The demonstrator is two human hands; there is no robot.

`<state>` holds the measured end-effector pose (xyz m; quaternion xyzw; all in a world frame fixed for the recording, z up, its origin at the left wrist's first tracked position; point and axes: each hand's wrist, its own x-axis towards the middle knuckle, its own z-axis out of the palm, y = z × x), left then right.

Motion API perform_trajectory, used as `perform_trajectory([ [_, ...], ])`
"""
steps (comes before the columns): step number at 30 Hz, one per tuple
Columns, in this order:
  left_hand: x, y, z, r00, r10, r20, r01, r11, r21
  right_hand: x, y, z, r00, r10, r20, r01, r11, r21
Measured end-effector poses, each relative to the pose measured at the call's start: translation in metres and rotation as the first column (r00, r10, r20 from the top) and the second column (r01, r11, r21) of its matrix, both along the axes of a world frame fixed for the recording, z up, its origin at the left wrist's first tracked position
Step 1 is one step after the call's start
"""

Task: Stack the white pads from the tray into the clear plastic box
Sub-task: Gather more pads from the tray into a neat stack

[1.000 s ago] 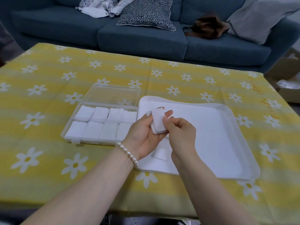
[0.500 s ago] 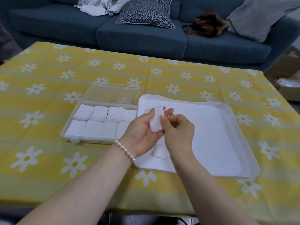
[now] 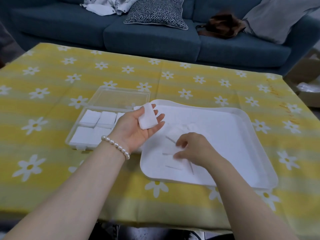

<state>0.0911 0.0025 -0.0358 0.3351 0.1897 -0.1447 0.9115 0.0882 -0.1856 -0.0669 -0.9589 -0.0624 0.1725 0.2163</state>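
Observation:
My left hand (image 3: 135, 130) is palm up over the tray's left edge and holds a small stack of white pads (image 3: 148, 118) between thumb and fingers. My right hand (image 3: 195, 149) is down in the white tray (image 3: 256, 135), fingers curled, with thumb and fingertips pinching a loose white pad (image 3: 168, 147). A few more loose pads (image 3: 174, 166) lie under and beside that hand. To the left of the tray sits the clear plastic box (image 3: 73, 140), with stacks of pads (image 3: 90, 117) in its compartments. Its lid (image 3: 121, 99) lies open behind it.
A yellow tablecloth with white daisies (image 3: 52, 170) covers the table. Behind the table is a blue sofa (image 3: 152, 38) with a patterned cushion, clothes and a brown bag. Cardboard boxes (image 3: 310, 94) stand off the table's right side.
My right hand let go of the stack and dropped into the tray onto a loose pad. My left hand turned palm up and kept the stack, slightly to the left.

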Motion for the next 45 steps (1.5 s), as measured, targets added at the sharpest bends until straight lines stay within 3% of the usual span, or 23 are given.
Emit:
perform_trajectory([
  [3,0.000,-0.001,-0.001,1.000,-0.013,-0.019,0.013,1.000,0.024,0.000,0.013,-0.006,0.991,0.125,0.038,-0.117,0.981,-0.152],
  [7,0.002,0.003,-0.005,0.999,-0.020,-0.044,0.022,0.998,0.051,0.002,0.019,-0.006,0.988,0.109,0.109,-0.087,0.978,-0.190],
  [11,0.002,0.002,-0.010,0.997,-0.027,-0.069,0.033,0.995,0.097,0.009,0.007,0.004,0.996,-0.020,0.092,0.027,0.997,-0.075],
  [13,0.001,-0.002,-0.012,0.997,-0.033,-0.070,0.042,0.991,0.128,0.011,-0.002,0.014,0.984,-0.143,0.106,0.134,0.987,0.093],
  [14,0.000,-0.005,-0.012,0.997,-0.046,-0.061,0.054,0.989,0.140,0.009,-0.004,0.020,0.969,-0.228,0.093,0.197,0.946,0.259],
  [15,-0.001,-0.009,-0.013,0.997,-0.065,-0.048,0.071,0.986,0.148,0.006,-0.004,0.027,0.952,-0.304,0.024,0.257,0.843,0.472],
  [17,-0.004,-0.017,-0.013,0.995,-0.101,-0.019,0.102,0.985,0.141,-0.002,0.002,0.039,0.928,-0.299,-0.224,0.356,0.530,0.770],
  [18,-0.006,-0.020,-0.013,0.994,-0.112,-0.007,0.112,0.986,0.125,-0.006,0.007,0.042,0.911,-0.256,-0.324,0.406,0.407,0.818],
  [20,-0.009,-0.025,-0.010,0.991,-0.133,0.024,0.131,0.988,0.081,-0.014,0.017,0.042,0.882,-0.219,-0.417,0.468,0.321,0.823],
  [28,-0.013,-0.030,-0.004,0.978,-0.179,0.103,0.187,0.980,-0.069,-0.020,0.032,0.033,0.851,-0.387,-0.354,0.490,0.344,0.801],
  [40,-0.013,-0.031,-0.007,0.972,-0.198,0.129,0.201,0.980,-0.008,-0.020,0.040,0.027,0.840,-0.456,-0.294,0.482,0.380,0.789],
  [42,-0.013,-0.031,-0.010,0.972,-0.191,0.135,0.188,0.982,0.029,-0.020,0.039,0.025,0.855,-0.449,-0.260,0.460,0.425,0.780],
  [45,-0.012,-0.030,-0.010,0.979,-0.171,0.113,0.169,0.985,0.025,-0.011,0.027,0.029,0.914,-0.372,-0.165,0.369,0.587,0.721],
])
